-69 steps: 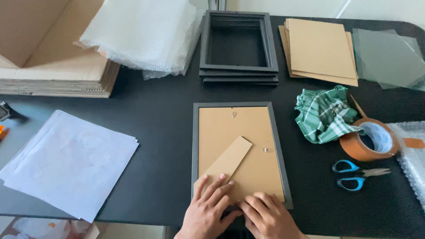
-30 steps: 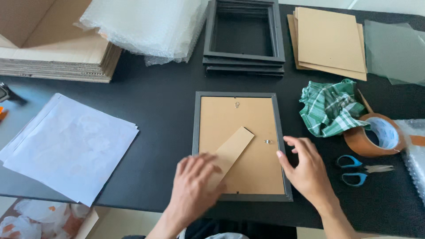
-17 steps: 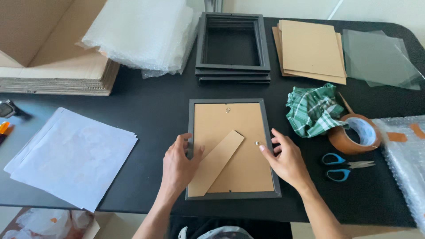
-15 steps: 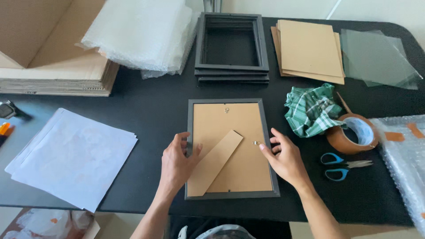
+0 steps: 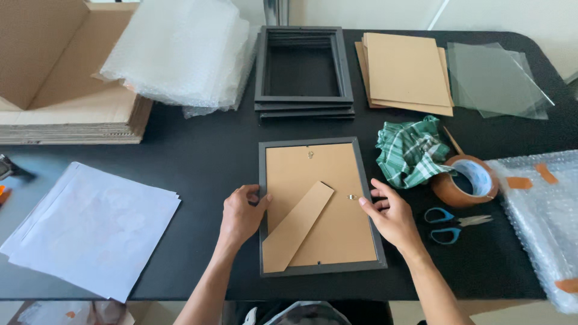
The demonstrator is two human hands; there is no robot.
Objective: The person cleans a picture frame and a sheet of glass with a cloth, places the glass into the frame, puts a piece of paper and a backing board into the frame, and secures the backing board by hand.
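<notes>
A dark picture frame (image 5: 262, 241) lies face down on the black table (image 5: 205, 162), its brown backing board and cardboard stand strip (image 5: 297, 226) facing up. My left hand (image 5: 241, 215) curls over the frame's left edge, thumb on the backing. My right hand (image 5: 390, 215) rests on the right edge, with the index fingertip at a small metal clip (image 5: 352, 197).
A stack of empty black frames (image 5: 303, 71) sits behind, with brown backing boards (image 5: 404, 73) and glass panes (image 5: 497, 81) to its right. A green checked cloth (image 5: 409, 150), tape roll (image 5: 465, 180), blue scissors (image 5: 448, 225) and bubble wrap (image 5: 542, 210) lie right. White paper sheets (image 5: 90, 225) lie left; flattened cardboard (image 5: 66, 96) far left.
My hands moved from the frame's bottom edge outward and up to its left and right sides. The frame itself stays flat in place.
</notes>
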